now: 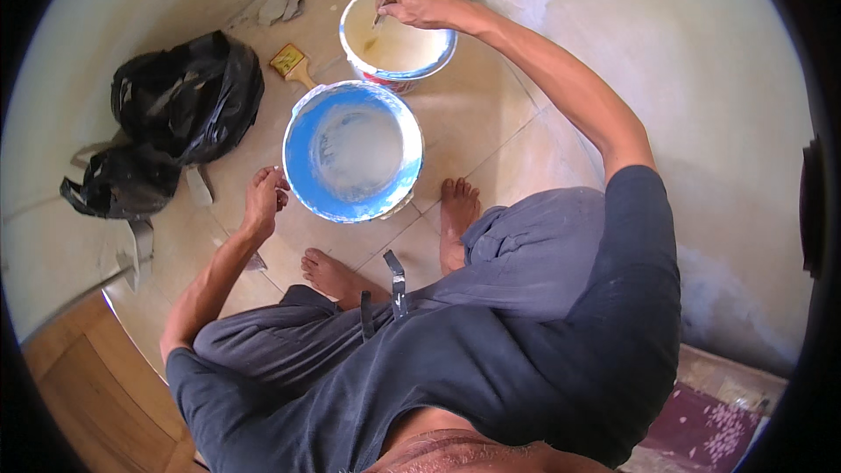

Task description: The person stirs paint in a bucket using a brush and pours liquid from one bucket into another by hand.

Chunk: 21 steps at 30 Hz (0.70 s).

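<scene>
A blue bucket with pale residue inside stands in front of me. Behind it is a white bucket with blue smears on its rim and cream liquid inside. My right hand reaches over that far bucket, pinching a small thin object whose kind is unclear. My left hand hangs just left of the blue bucket, fingers loosely curled and apart, apparently holding nothing. A wide paintbrush lies between the buckets' left sides, its bristle end yellowish.
Two black plastic bags lie at left, with flat scraper-like pieces near them. A crumpled scrap lies near the back. Pale walls curve around the tiled floor. A wooden door shows lower left, a patterned mat lower right.
</scene>
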Tool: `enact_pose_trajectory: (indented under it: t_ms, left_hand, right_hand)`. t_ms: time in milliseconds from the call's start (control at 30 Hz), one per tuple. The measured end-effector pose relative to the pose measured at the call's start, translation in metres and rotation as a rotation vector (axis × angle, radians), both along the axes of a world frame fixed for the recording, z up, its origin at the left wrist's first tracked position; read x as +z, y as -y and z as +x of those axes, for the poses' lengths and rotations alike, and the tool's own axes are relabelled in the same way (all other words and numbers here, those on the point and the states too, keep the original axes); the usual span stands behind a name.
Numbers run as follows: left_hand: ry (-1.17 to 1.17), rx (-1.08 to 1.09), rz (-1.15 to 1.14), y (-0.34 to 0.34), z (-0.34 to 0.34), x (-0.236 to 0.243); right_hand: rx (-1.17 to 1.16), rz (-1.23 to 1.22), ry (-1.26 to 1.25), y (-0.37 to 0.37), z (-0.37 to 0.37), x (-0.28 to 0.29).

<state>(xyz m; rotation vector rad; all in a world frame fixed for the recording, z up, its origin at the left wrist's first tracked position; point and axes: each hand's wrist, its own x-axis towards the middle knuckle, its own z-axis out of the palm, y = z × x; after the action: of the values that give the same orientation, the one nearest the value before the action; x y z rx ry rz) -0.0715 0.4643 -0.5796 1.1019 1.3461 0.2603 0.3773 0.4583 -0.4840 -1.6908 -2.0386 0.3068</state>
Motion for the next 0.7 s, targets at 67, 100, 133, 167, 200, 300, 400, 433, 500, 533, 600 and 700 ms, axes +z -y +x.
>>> enact_pose_trajectory:
  t_ms: [67,100,133,167,200,300,400,433,500,533,600,700]
  left_hand:
    - [0.008,-0.019,-0.014,-0.003,0.007,0.002]
    - [-0.005,-0.015,-0.018,-0.002,0.009,0.004]
    - [-0.017,-0.009,-0.022,0.000,0.009,0.006]
    - [0.009,-0.004,-0.017,0.002,0.007,0.006]
    - [0.001,-0.005,-0.017,0.002,0.008,0.006]
    - [-0.012,-0.006,-0.014,0.000,0.010,0.008]
    - [0.000,-0.017,-0.014,-0.002,0.010,0.005]
    - [0.007,-0.021,-0.017,-0.004,0.007,0.001]
    - [0.002,-0.015,-0.017,-0.003,0.006,0.001]
    - [-0.009,-0.005,-0.013,-0.001,0.009,0.004]
    - [-0.009,0.010,-0.020,0.000,0.010,0.003]
    - [0.016,0.036,-0.042,-0.003,0.001,-0.005]
  right_hand:
    - [-0.055,-0.010,0.133,0.001,0.022,-0.006]
    - [-0.060,-0.016,0.198,0.001,0.025,-0.002]
    - [-0.031,-0.035,0.190,0.004,0.028,0.001]
    - [-0.001,-0.054,0.183,0.006,0.031,0.004]
    - [0.031,-0.072,0.180,0.009,0.032,0.009]
    - [0.100,-0.424,-0.062,0.006,0.030,0.007]
    - [0.084,-0.367,-0.438,0.007,0.020,-0.007]
    - [0.113,-0.298,-0.345,0.004,0.018,-0.009]
    - [0.029,-0.199,-0.295,0.002,0.017,-0.013]
    - [-0.014,-0.150,-0.270,0.001,0.017,-0.014]
    - [-0.061,0.040,-0.070,-0.002,0.023,-0.018]
    - [-0.139,-0.004,0.074,-0.001,0.027,-0.008]
